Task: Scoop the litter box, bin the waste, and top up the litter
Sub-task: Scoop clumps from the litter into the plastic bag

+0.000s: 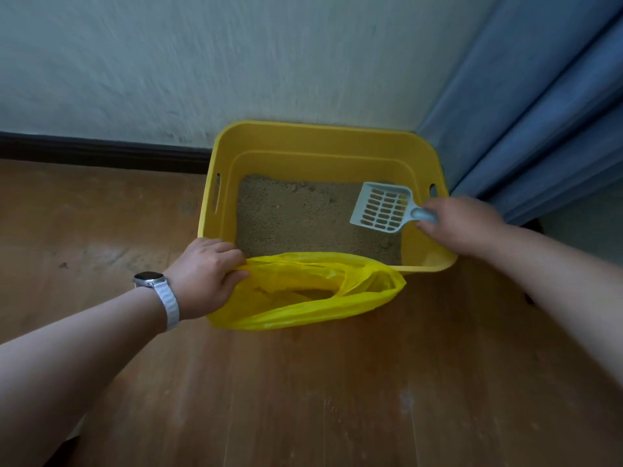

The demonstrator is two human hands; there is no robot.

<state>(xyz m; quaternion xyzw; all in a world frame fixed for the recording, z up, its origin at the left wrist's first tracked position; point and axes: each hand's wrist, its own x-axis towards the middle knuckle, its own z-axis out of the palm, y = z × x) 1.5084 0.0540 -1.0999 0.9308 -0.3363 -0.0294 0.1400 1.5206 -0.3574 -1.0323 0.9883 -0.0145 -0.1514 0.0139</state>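
A yellow litter box (pixel 303 143) stands on the wooden floor against the wall, with sandy litter (pixel 296 217) covering its bottom. My right hand (pixel 465 224) grips the handle of a pale blue slotted scoop (pixel 382 208), held over the right side of the litter; the scoop looks empty. My left hand (pixel 205 274) pinches the left rim of a yellow plastic bag (pixel 310 291), which lies open on the floor against the box's near wall. Some dark material shows inside the bag.
A blue curtain (pixel 539 112) hangs at the right, touching the box's far right corner. A dark baseboard (pixel 101 151) runs along the white wall. Wooden floor (pixel 337 399) stretches toward me. A white-strapped watch (pixel 158 291) is on my left wrist.
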